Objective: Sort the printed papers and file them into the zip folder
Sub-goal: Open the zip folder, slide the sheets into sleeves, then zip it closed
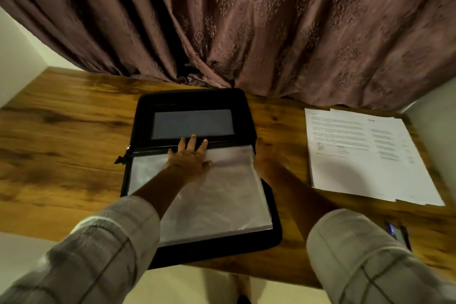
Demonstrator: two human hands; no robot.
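1. On my feed the bg is mostly a mauve-brown curtain [271,20] w/ an embossed pattern, hanging in folds, hem bunched on the desk's far edge.
2. Wood-grain desk [61,131], warm brown w/ dark streaks.
3. Pale wall [17,57] on the left, cream floor [197,284] below. Dim yellowish light.

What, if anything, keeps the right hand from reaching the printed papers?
Likely yes: the right hand sits at the right edge of the zip folder, and only bare table separates it from the printed papers.

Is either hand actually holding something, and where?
The left hand rests flat on the plastic sleeves, holding nothing. The right hand sits at their right edge, too blurred to tell.
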